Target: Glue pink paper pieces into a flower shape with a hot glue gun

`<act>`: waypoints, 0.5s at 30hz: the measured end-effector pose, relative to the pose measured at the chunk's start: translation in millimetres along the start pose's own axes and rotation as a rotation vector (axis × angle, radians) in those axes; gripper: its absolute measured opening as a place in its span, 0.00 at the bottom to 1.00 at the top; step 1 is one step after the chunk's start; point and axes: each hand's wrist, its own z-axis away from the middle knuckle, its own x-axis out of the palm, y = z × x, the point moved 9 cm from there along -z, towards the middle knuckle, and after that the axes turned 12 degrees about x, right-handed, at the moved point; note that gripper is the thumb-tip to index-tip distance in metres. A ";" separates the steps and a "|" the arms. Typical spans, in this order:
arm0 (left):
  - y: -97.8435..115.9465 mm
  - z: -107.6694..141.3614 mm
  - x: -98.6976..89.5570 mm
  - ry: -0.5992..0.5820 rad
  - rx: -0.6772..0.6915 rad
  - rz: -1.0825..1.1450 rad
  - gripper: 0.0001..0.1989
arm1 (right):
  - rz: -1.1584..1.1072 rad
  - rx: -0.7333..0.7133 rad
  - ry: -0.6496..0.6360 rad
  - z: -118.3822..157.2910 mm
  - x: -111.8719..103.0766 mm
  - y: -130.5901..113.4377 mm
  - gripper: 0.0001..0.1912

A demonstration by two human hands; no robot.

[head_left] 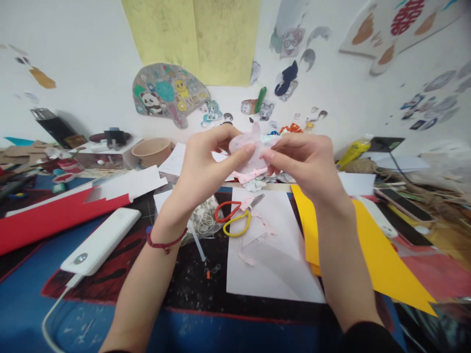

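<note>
Both hands are raised over the back of the desk, holding a pale pink, petal-like piece between them. My left hand pinches its left side between thumb and fingers. On its right side, my right hand grips the edge with thumb and index finger. Behind and below the hands lie crumpled pink and whitish scraps. Scissors with red and yellow handles rest on a white sheet, with thin pink offcuts beside them.
On the left are a white power bank with a cable, red paper and a round bowl. Yellow paper and a phone lie right. A plastic bag sits near my left wrist.
</note>
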 end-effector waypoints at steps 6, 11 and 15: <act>-4.6 0.2 -6.6 0.041 -0.028 0.055 0.12 | -0.003 0.084 -0.175 -0.3 11.3 9.4 0.12; -6.7 -0.8 -3.1 -0.010 -0.035 0.053 0.13 | -0.015 0.046 -0.089 -2.2 6.8 8.7 0.11; -10.1 -0.9 1.9 -0.076 -0.041 0.026 0.14 | -0.058 0.031 0.059 -3.1 -4.4 9.9 0.10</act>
